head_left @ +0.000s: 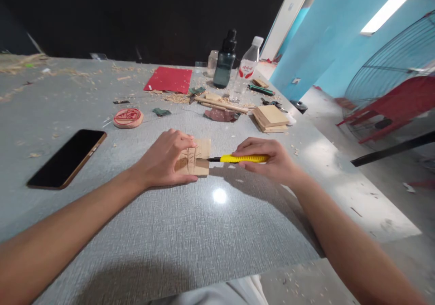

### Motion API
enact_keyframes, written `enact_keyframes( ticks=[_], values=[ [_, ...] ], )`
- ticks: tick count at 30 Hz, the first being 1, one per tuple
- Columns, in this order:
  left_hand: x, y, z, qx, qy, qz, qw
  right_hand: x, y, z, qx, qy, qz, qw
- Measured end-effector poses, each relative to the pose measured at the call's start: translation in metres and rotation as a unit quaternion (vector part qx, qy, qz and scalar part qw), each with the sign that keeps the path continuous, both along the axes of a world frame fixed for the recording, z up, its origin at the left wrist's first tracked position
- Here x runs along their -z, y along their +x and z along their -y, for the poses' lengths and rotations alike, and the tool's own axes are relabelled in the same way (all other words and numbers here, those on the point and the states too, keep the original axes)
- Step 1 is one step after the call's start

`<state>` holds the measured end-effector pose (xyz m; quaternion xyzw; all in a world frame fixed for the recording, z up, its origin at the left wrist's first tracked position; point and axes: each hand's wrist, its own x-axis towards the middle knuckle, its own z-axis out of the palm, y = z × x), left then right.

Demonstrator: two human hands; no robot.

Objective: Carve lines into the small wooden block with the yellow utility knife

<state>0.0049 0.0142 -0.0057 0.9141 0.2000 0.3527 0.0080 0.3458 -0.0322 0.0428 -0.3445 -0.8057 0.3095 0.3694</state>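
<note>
A small pale wooden block [203,150] with carved lines lies on the grey table. My left hand [167,159] grips it from the left, fingers along the far edge and thumb along the near edge, covering its left part. In my right hand [267,157] is a yellow utility knife [244,159], held between thumb and fingers. Its dark blade points left and reaches over the block's right part; whether the tip touches the wood is hard to tell.
A phone [68,159] and a round red-marked wooden disc [128,118] lie to the left. Farther back are a red sheet [169,79], a dark bottle [224,62], a clear plastic bottle [245,76], wooden sticks and shavings. Stacked wooden blocks [270,117] sit at right, near the table's edge.
</note>
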Motion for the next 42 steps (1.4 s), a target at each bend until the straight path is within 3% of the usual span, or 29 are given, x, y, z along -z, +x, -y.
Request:
enact_keyframes(
  ticks=[42],
  values=[
    [0.0, 0.0, 0.001, -0.022, 0.008, -0.004, 1.0, -0.01, 0.0, 0.005, -0.006, 0.032, 0.034, 0.999]
  ],
)
